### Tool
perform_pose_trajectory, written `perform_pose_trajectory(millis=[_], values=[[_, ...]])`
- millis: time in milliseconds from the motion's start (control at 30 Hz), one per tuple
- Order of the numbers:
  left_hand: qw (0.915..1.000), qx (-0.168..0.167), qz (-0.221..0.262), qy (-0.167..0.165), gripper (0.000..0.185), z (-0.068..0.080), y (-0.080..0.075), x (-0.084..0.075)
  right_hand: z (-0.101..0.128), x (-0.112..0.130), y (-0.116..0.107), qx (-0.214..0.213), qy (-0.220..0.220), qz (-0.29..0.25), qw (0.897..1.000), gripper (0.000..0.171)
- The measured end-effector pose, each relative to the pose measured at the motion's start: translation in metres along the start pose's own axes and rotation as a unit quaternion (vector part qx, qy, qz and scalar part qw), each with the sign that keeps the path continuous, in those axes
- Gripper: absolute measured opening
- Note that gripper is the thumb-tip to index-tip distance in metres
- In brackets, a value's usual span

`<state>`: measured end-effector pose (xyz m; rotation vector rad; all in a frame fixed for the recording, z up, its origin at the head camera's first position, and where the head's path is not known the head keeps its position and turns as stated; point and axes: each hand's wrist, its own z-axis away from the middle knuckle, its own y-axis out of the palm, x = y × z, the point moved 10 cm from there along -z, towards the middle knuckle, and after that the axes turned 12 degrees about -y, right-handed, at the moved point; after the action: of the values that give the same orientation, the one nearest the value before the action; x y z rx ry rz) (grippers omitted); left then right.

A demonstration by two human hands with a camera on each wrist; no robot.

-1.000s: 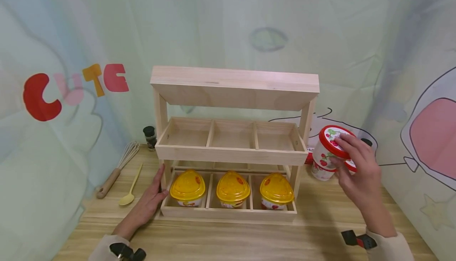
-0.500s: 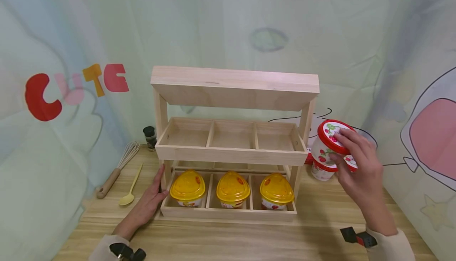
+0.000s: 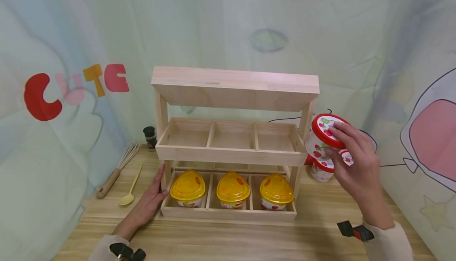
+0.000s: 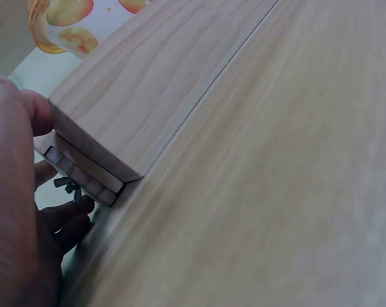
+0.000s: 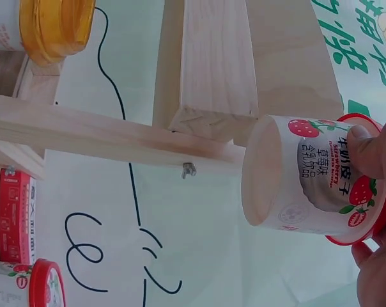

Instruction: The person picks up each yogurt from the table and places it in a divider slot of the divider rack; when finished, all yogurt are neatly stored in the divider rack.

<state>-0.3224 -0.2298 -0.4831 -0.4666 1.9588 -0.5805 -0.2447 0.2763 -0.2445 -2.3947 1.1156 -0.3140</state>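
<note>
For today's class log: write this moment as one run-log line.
right hand: holds strawberry cup beside rack | left hand: rests on rack base

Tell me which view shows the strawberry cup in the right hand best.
The right wrist view: the red-lidded white strawberry cup fills the frame, side print and bottom clear. The head view shows the cup small, partly covered by the right hand. The left wrist view misses it.
</note>
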Motion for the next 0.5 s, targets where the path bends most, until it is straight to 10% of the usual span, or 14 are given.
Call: perform_pose_trajectory(millis=[500], values=[[0.9999, -0.006, 0.008, 0.011, 0.085, 0.001, -0.001, -0.001, -0.018, 0.013, 0.014, -0.004, -0.029, -0.032, 0.999, 0.067]])
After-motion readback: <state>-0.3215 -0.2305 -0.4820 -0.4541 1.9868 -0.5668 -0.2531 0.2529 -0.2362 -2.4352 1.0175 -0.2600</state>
